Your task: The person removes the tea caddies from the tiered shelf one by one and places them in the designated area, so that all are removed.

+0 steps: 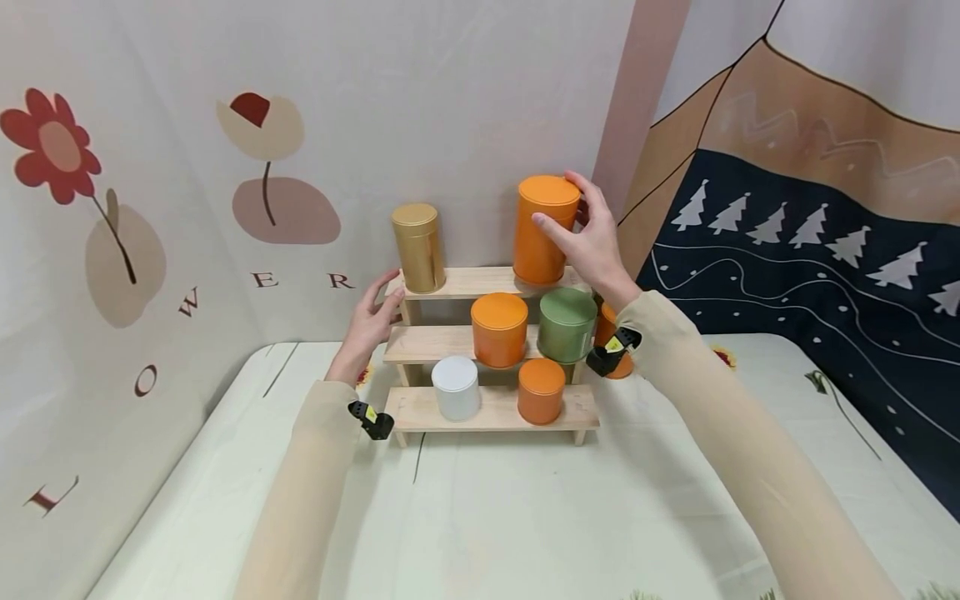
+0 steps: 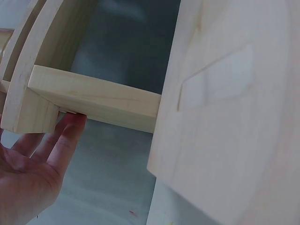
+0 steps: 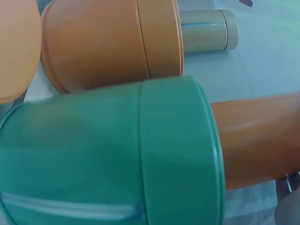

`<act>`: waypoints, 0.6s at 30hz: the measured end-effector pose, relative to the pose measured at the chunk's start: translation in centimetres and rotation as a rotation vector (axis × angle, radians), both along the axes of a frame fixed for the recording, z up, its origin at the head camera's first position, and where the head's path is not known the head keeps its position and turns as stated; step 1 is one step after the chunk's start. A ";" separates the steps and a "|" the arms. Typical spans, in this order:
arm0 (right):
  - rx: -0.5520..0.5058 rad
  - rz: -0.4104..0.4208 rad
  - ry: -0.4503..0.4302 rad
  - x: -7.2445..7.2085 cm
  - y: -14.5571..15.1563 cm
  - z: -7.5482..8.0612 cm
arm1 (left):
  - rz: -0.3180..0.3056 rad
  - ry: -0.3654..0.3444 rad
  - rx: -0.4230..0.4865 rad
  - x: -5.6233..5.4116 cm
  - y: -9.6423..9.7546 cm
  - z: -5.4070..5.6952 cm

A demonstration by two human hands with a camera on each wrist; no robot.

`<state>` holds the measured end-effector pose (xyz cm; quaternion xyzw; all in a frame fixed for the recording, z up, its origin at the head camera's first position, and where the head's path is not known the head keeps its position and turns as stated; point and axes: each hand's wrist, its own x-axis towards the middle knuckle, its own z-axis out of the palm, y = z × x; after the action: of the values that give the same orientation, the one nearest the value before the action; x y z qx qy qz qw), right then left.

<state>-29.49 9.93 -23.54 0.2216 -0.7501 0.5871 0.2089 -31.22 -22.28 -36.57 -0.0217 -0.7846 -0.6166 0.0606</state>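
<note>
A tall orange canister (image 1: 536, 237) stands over the right part of the top step of a wooden tiered stand (image 1: 472, 283). My right hand (image 1: 592, 242) grips it from the right, thumb across its front and fingers behind. In the right wrist view, the orange canister (image 3: 258, 140) shows beyond the green tin (image 3: 93, 145). My left hand (image 1: 369, 321) holds the left end of the top step, fingers and thumb around its edge. In the left wrist view, the fingers (image 2: 63, 145) touch the stand's side frame from outside. A gold canister (image 1: 420, 248) stands just right of that hand.
On the middle step are an orange tin (image 1: 499, 329) and a green tin (image 1: 567, 325). The bottom step bears a white tin (image 1: 456, 387) and a small orange tin (image 1: 541, 392). Another orange canister (image 1: 621, 367) stands beside the stand, partly behind the right wrist. Printed cloth (image 1: 450, 108) hangs behind.
</note>
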 end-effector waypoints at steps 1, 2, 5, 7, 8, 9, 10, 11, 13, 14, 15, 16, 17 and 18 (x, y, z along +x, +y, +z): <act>-0.003 0.000 -0.001 -0.3 0.2 -0.2 | -0.002 0.001 0.000 0.0 0.0 0.0; -0.007 -0.001 -0.003 -0.7 0.5 -0.4 | -0.003 0.002 -0.001 0.0 0.0 0.0; -0.021 -0.007 -0.001 -1.9 1.3 -1.0 | -0.007 0.005 -0.002 0.0 0.0 0.0; -0.035 -0.011 0.005 -2.8 1.8 -1.4 | -0.009 0.004 -0.004 0.0 0.1 0.0; -0.042 -0.014 0.009 -2.9 2.0 -1.5 | -0.007 0.002 -0.008 0.0 0.1 0.0; -0.046 -0.018 0.013 -3.0 2.2 -1.6 | -0.006 0.000 -0.009 0.0 0.1 0.0; -0.050 -0.021 0.018 -3.1 2.4 -1.6 | -0.006 -0.001 -0.010 0.0 0.1 0.0; -0.055 -0.024 0.023 -3.1 2.6 -1.6 | -0.005 -0.003 -0.009 0.0 0.0 0.0; -0.062 -0.034 0.026 -3.0 3.0 -1.6 | -0.004 -0.002 -0.011 0.0 0.0 0.0; -0.064 -0.039 0.031 -3.0 3.2 -1.5 | -0.002 -0.004 -0.013 -0.1 0.0 0.0; -0.066 -0.044 0.038 -3.0 3.5 -1.5 | -0.002 -0.005 -0.015 -0.1 0.0 0.0; -0.069 -0.050 0.041 -3.0 3.7 -1.5 | -0.001 -0.006 -0.019 -0.1 0.0 -0.1; -0.071 -0.057 0.040 -2.9 4.0 -1.5 | 0.001 -0.006 -0.023 -0.1 0.1 -0.1; -0.072 -0.065 0.041 -2.9 4.3 -1.5 | -0.003 -0.004 -0.023 -0.1 0.1 -0.1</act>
<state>-32.44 14.28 -25.05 0.2013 -0.7309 0.6019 0.2511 -31.34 -22.19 -36.67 -0.0223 -0.7919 -0.6075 0.0580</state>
